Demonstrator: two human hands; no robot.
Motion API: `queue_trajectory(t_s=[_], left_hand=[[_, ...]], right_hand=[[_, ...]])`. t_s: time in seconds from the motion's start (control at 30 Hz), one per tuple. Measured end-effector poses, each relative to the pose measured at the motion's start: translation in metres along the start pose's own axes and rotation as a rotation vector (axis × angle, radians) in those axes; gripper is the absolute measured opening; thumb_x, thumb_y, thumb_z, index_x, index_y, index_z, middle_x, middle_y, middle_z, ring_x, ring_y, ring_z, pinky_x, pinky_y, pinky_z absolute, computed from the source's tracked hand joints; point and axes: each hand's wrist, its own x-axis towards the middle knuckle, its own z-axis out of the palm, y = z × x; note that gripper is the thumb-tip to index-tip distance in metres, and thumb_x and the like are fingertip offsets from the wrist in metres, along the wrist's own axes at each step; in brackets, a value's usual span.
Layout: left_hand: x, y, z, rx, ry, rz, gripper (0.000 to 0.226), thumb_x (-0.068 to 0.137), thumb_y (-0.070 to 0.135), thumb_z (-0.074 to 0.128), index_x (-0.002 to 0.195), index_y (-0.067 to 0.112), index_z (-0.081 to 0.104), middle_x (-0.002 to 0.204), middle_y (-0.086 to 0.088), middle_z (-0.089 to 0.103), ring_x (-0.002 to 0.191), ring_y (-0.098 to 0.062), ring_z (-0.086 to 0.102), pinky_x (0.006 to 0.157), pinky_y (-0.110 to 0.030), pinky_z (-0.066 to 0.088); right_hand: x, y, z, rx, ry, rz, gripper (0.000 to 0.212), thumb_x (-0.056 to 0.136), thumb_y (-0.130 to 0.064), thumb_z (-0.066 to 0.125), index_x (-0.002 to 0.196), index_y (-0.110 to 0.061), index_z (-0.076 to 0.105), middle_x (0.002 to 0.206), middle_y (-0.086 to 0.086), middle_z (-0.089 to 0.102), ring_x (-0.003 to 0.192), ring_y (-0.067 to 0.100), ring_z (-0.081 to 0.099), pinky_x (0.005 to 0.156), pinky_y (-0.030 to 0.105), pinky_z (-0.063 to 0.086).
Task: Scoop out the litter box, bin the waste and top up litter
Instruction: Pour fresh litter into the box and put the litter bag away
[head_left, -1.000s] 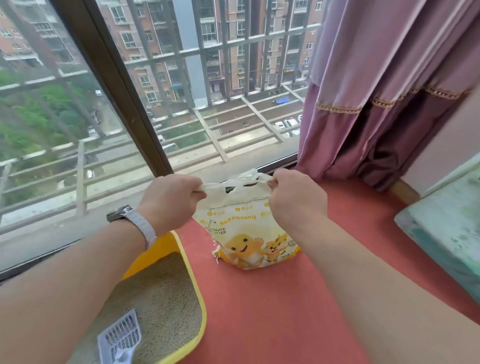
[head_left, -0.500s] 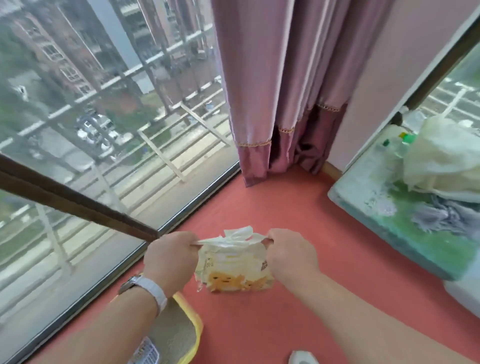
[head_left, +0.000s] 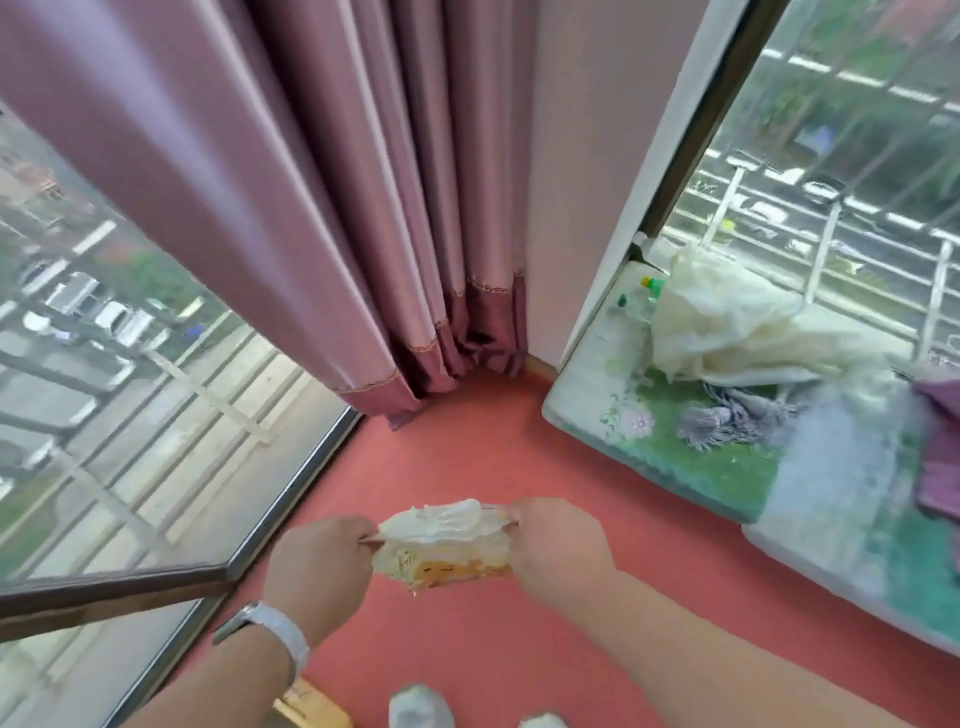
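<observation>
I am holding the litter bag (head_left: 441, 545) up over the red floor (head_left: 519, 441), in front of me between both hands. My left hand (head_left: 317, 566) is pinching its crumpled top edge at one end, my right hand (head_left: 558, 545) is gripping the other end. A yellow corner of the litter box (head_left: 311, 706) is showing under my left wrist. The pink curtain (head_left: 311, 182) is hanging beyond, a green mat (head_left: 701, 457) lying right.

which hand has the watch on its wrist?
The left hand: a white-strapped watch sits on its wrist. The right hand has a bare wrist. Both grip the top of the litter bag.
</observation>
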Motion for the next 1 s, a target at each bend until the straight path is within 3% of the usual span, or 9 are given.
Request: queue_trajectory(t_s=[0.13,0.23,0.33,0.43,0.57,0.7,0.83,1.0], left_hand=[[0.054,0.02,-0.015,0.057,-0.096,0.042,0.025,0.088,0.017,0.045,0.067,0.03,0.051,0.075,0.006,0.059,0.081,-0.02,0.059,0.063,-0.029,0.038],[0.096,0.034,-0.038,0.096,-0.1,0.11,0.022,0.088,0.017,0.045,0.082,0.026,0.064,0.085,0.004,0.064,0.084,-0.021,0.059,0.068,-0.03,0.044],[0.127,0.044,-0.061,0.131,-0.106,0.209,0.016,0.089,0.025,0.048,0.076,0.028,0.056,0.085,0.002,0.063,0.081,-0.023,0.055,0.066,-0.031,0.039],[0.159,0.052,-0.072,0.176,-0.1,0.26,0.018,0.092,0.031,0.049,0.081,0.026,0.062,0.091,0.001,0.065,0.086,-0.024,0.057,0.065,-0.03,0.035],[0.205,0.058,-0.064,0.236,-0.089,0.288,0.028,0.095,0.033,0.047,0.069,0.021,0.049,0.087,-0.001,0.068,0.085,-0.026,0.061,0.062,-0.031,0.038],[0.249,0.063,-0.05,0.246,-0.12,0.255,0.021,0.094,0.036,0.049,0.084,0.027,0.066,0.092,0.002,0.071,0.088,-0.024,0.064,0.066,-0.028,0.043],[0.288,0.081,-0.042,0.247,-0.096,0.296,0.016,0.087,0.03,0.058,0.078,0.022,0.068,0.088,-0.001,0.071,0.086,-0.026,0.065,0.064,-0.026,0.041],[0.316,0.095,-0.025,0.361,-0.007,0.314,0.025,0.095,0.031,0.049,0.097,0.018,0.069,0.107,-0.006,0.068,0.1,-0.029,0.064,0.071,-0.03,0.042]], right_hand=[[0.028,0.012,-0.027,0.032,0.023,0.08,0.021,0.087,-0.016,0.045,0.068,-0.023,0.042,0.073,-0.006,0.048,0.078,0.023,0.053,0.064,0.03,0.039],[0.053,0.015,-0.049,0.072,0.072,0.157,0.014,0.087,-0.013,0.046,0.078,-0.021,0.053,0.077,-0.004,0.054,0.085,0.025,0.063,0.065,0.03,0.042],[0.077,0.014,-0.065,0.061,0.109,0.184,0.017,0.086,-0.012,0.046,0.086,-0.02,0.061,0.074,-0.005,0.053,0.081,0.024,0.059,0.065,0.03,0.041],[0.103,0.017,-0.075,0.023,0.119,0.189,0.018,0.089,-0.011,0.046,0.091,-0.019,0.063,0.067,-0.005,0.048,0.075,0.025,0.056,0.063,0.03,0.043],[0.143,0.023,-0.086,0.001,0.111,0.207,0.026,0.086,-0.005,0.045,0.1,-0.016,0.065,0.079,0.003,0.053,0.078,0.029,0.056,0.066,0.03,0.046],[0.183,0.034,-0.088,-0.003,0.089,0.182,0.031,0.086,-0.002,0.044,0.104,-0.015,0.065,0.083,0.003,0.051,0.09,0.032,0.061,0.071,0.032,0.048],[0.219,0.055,-0.085,0.047,0.118,0.198,0.024,0.086,-0.002,0.044,0.091,-0.015,0.064,0.069,-0.001,0.046,0.076,0.029,0.053,0.062,0.029,0.039],[0.253,0.076,-0.082,0.021,0.128,0.191,0.025,0.084,0.0,0.043,0.09,-0.014,0.063,0.071,0.002,0.049,0.075,0.03,0.055,0.061,0.029,0.04]])
